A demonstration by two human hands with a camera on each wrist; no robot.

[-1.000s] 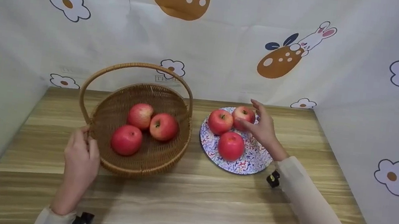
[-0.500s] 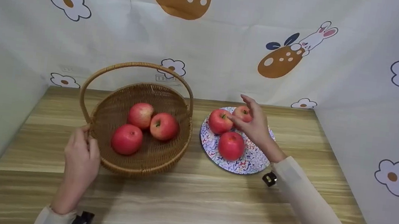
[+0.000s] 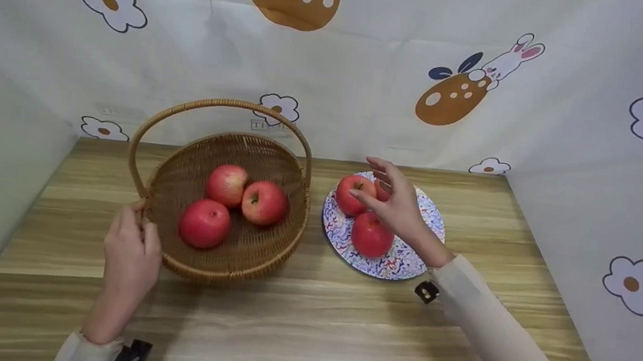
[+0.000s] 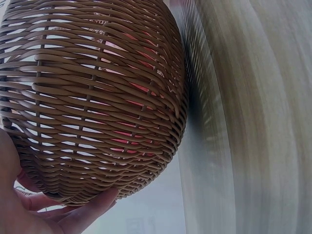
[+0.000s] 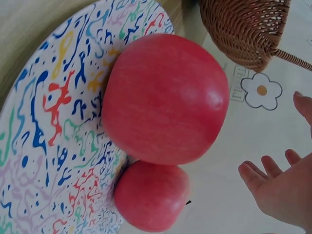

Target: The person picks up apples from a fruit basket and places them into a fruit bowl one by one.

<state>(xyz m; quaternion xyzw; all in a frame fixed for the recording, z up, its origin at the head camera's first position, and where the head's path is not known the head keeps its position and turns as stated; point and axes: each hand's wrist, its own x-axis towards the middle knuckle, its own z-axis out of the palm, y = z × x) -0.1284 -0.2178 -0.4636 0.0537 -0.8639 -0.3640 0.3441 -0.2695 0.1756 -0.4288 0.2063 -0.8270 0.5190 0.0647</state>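
A wicker basket (image 3: pixel 227 276) with a tall arched handle holds three red apples, one of them (image 3: pixel 204 224) toward the front. My left hand (image 3: pixel 130 264) grips its left rim near the foot of the handle; in the left wrist view the fingers (image 4: pixel 95 209) curl about the woven wall. On a round plate (image 3: pixel 409 266) with colourful squiggles sit three more apples: a left one (image 3: pixel 348 201), a front one (image 3: pixel 371 239) and a far one mostly hidden by my right hand (image 3: pixel 402 212). That hand hovers over them, thumb and fingers spread, thumb tip overlapping the left apple. Nothing is between its fingers.
A wood-grain table (image 3: pixel 290 336) bears the basket and plate side by side. Pale cloth walls (image 3: pixel 357 87) printed with flowers and a rabbit close in the back and both sides. A small black clip-like device (image 3: pixel 426 291) shows by the right cuff.
My right hand has shifted left, from the far apple toward the left one, and now covers most of the far apple. The left hand and the basket stay put.
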